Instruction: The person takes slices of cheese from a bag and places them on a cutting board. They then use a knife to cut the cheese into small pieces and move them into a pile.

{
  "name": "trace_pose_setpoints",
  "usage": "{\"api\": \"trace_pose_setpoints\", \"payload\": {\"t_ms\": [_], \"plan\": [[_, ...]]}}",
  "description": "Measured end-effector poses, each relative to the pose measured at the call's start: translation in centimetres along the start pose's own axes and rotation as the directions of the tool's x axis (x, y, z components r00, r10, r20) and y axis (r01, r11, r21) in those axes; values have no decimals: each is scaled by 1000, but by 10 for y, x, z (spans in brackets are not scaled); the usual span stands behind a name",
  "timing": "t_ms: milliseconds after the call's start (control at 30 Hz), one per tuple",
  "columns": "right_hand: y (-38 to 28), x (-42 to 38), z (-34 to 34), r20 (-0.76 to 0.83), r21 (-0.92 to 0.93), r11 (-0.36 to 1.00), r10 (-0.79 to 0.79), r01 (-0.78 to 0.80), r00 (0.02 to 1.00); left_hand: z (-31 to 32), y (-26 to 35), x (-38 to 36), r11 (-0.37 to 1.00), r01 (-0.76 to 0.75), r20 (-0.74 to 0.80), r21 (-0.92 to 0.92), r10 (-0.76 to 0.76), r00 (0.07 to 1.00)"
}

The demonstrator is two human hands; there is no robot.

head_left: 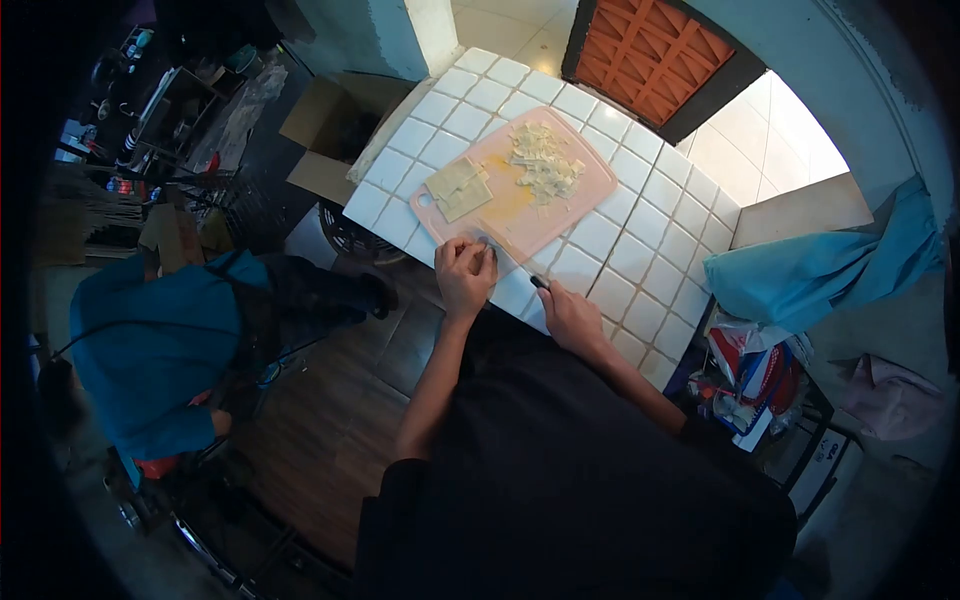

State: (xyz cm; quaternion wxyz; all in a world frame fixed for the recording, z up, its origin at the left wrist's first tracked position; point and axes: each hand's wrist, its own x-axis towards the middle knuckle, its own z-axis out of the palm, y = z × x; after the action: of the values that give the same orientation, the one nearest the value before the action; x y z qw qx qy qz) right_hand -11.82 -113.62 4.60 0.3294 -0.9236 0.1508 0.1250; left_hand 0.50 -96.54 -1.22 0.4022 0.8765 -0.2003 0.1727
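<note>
A pink cutting board (590, 196) lies on the white tiled table. On its left part rest flat, pale yellow squares (459, 191), and toward the far right is a loose heap of cut pale strips (546, 165). My right hand (575, 318) is closed around the black handle of a knife (539, 282), whose blade points up and left toward my other hand. At the board's near edge, my left hand (466, 274) has its fingers bent together by the blade. Something small and dark shows at those fingertips, too blurred to name.
The tiled table (655, 240) ends close to my body. To the left, a person in a teal top (160, 345) sits low. An open cardboard box (325, 130) stands beside the table's left edge. Teal cloth (810, 265) and bagged items (755, 370) are at the right.
</note>
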Motion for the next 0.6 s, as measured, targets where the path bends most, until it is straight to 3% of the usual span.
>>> {"api": "trace_pose_setpoints", "payload": {"t_ms": [300,467,600], "plan": [[13,8,10,-122,14,1000,-12,13,992,0,2,-5,998,19,-32,-60,-21,999],[13,0,24,-170,68,991,-106,119,980,-1,-7,-10,993,26,-15,-111,-28,1000],[9,2,24,-129,20,992,-119,123,984,-1,-6,-10,992,27,-28,-120,-30,999]]}}
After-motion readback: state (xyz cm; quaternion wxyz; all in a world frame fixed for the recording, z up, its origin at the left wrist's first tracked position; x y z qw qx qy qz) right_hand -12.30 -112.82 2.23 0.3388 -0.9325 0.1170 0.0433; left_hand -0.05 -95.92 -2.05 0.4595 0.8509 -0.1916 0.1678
